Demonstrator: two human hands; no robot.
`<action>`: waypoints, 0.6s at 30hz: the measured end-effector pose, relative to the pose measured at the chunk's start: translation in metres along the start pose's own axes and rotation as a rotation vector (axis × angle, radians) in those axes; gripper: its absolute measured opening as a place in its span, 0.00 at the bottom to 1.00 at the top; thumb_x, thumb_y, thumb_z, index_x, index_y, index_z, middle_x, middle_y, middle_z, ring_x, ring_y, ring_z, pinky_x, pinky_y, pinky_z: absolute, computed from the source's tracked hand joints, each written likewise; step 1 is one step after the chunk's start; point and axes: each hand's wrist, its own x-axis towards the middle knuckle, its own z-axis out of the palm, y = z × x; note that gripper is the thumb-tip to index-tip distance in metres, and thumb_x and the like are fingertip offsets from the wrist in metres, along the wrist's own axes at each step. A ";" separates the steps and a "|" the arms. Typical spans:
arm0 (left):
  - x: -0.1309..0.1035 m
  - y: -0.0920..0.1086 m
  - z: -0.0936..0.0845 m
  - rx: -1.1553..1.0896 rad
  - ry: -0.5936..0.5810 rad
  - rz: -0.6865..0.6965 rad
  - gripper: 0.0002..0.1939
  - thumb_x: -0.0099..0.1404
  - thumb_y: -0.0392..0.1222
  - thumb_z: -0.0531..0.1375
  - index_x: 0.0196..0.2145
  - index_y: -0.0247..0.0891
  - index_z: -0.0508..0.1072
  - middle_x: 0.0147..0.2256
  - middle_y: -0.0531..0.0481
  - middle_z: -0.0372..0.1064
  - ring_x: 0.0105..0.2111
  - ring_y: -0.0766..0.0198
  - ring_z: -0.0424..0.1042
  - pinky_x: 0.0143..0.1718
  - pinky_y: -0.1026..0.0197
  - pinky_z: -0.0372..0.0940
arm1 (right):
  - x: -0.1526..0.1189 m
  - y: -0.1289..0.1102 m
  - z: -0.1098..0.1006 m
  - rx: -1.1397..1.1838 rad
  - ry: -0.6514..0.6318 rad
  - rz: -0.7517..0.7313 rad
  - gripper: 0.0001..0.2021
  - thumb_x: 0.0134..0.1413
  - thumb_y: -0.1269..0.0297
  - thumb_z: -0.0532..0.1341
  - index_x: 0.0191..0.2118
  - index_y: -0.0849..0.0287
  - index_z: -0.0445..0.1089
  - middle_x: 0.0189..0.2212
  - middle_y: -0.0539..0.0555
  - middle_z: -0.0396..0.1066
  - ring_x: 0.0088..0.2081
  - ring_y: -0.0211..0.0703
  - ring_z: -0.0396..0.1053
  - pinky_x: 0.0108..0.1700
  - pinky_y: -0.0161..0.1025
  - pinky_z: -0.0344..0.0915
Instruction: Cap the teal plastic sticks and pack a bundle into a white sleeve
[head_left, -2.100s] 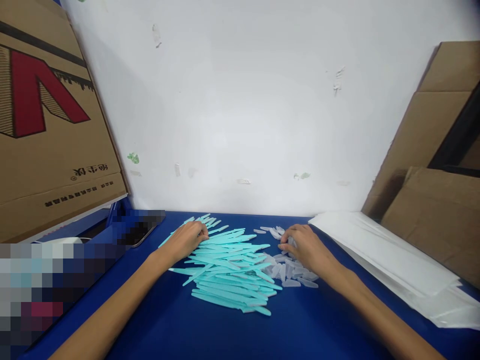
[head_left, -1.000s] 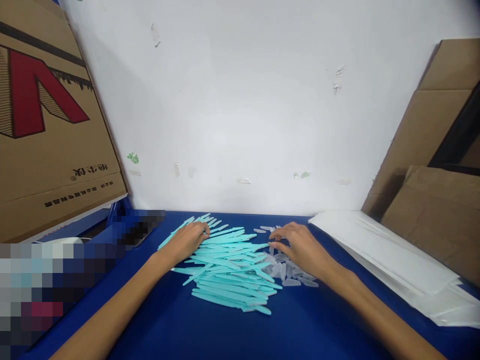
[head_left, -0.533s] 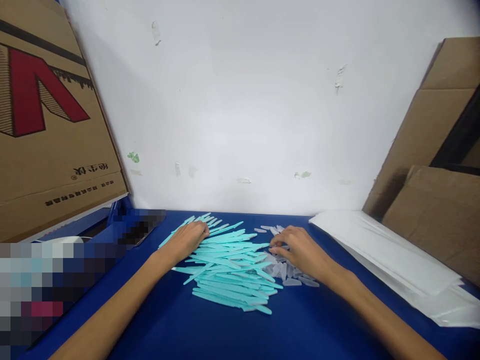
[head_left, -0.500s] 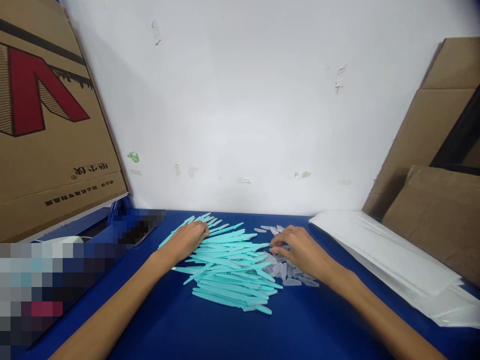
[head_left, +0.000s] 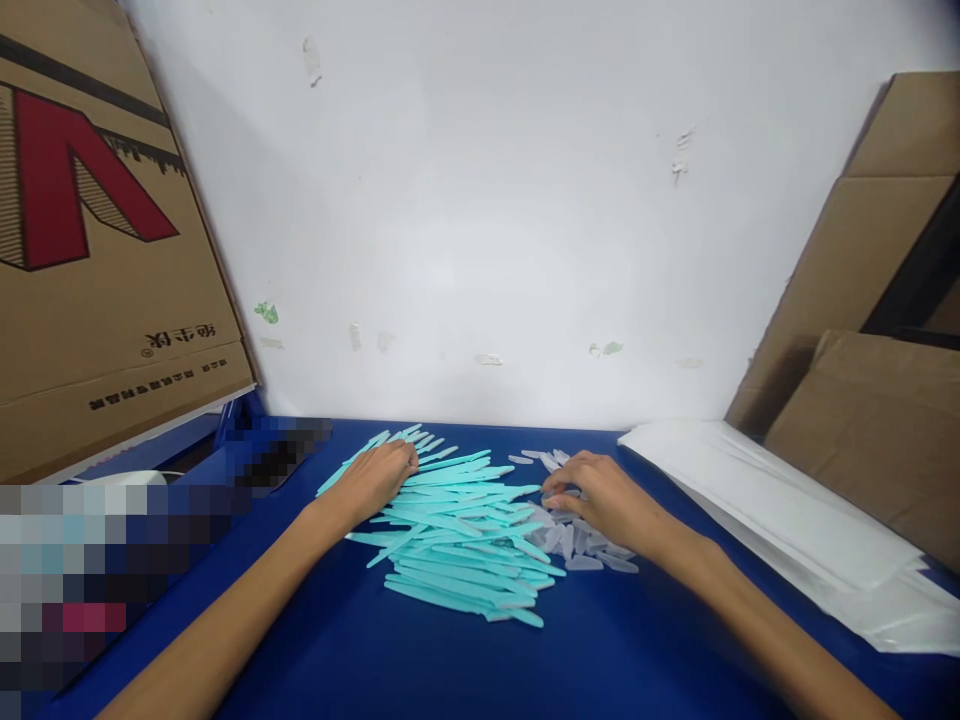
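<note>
While the left hand (head_left: 373, 478) lies flat on the turquoise sticks (head_left: 457, 540) heaped mid-desk (head_left: 600, 650), the right hand (head_left: 604, 500) pinches among the clear caps (head_left: 581, 545); both look light, stiff, slippery, best nipped at an end

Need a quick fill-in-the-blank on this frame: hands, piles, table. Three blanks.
1. The left hand rests on the pile of ____ plastic sticks.
2. The right hand lies on the smaller pile of ____ caps.
3. Both piles lie on a ____ table.

Missing words: turquoise; translucent; blue
</note>
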 end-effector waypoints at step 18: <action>-0.002 0.005 -0.005 -0.008 -0.007 0.009 0.11 0.69 0.33 0.47 0.31 0.39 0.65 0.32 0.48 0.68 0.29 0.61 0.66 0.29 0.61 0.54 | 0.000 0.001 -0.003 -0.003 -0.069 -0.050 0.08 0.63 0.62 0.59 0.41 0.53 0.76 0.38 0.54 0.76 0.44 0.50 0.70 0.44 0.43 0.61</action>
